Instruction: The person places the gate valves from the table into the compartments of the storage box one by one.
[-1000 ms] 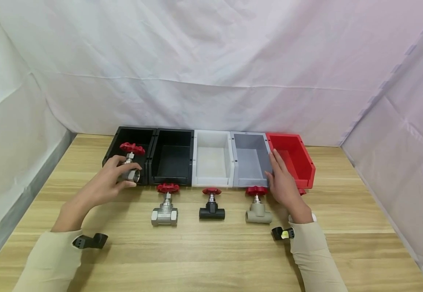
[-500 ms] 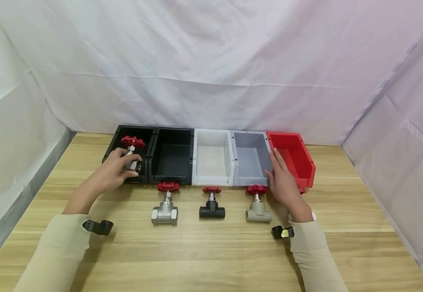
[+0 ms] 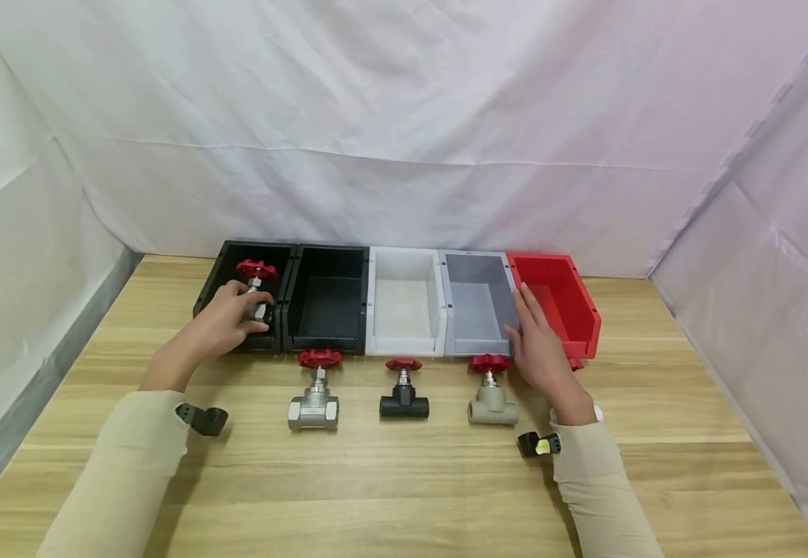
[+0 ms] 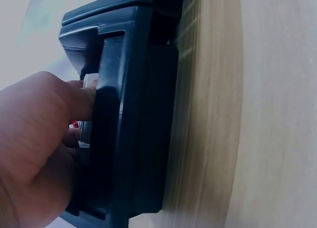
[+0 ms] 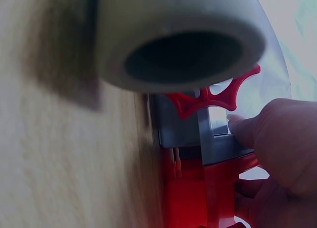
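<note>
My left hand grips a silver metal valve with a red handwheel on top, down inside the leftmost black bin. In the left wrist view the fingers reach over the bin's front wall, which hides most of the valve. With fingers extended, my right hand rests at the adjoining rims of the grey bin and the red bin. Just left of that hand, a beige valve with a red handwheel stands on the table.
A second black bin and a white bin complete the row. In front lie a silver valve and a black valve. A red handwheel shows partly behind the right hand. White cloth hangs behind.
My left hand has moved slightly right and away from me, lowering the silver valve deeper into the leftmost black bin. The right hand stays in place.
</note>
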The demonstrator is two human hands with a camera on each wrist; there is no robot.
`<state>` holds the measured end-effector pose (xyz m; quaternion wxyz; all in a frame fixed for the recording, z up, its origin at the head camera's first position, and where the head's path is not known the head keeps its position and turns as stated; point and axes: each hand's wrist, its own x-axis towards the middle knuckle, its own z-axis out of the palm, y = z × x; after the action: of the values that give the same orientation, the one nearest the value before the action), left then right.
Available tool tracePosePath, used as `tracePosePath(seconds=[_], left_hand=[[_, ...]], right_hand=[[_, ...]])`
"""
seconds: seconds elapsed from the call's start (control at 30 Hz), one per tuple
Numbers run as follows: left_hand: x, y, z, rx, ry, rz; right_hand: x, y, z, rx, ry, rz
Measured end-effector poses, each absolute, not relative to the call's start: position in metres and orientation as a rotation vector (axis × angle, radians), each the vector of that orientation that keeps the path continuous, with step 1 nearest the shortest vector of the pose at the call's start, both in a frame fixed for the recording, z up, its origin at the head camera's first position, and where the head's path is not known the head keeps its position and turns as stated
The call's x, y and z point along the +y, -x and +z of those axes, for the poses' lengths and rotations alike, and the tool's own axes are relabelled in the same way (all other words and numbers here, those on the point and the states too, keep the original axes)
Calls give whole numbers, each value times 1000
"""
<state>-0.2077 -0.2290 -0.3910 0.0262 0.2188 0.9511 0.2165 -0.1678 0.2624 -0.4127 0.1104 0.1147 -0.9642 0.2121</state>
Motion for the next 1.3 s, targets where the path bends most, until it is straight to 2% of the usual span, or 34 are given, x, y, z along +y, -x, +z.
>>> tracePosePath(seconds=[0.33,1.3], left_hand=[[-230,215,-406,2938,-644,643],[-225,223,-402,2852,-540,701]], right_hand=[[261,166,-414,-2844,-355,624],[263,168,-412,-2845,-340,609]])
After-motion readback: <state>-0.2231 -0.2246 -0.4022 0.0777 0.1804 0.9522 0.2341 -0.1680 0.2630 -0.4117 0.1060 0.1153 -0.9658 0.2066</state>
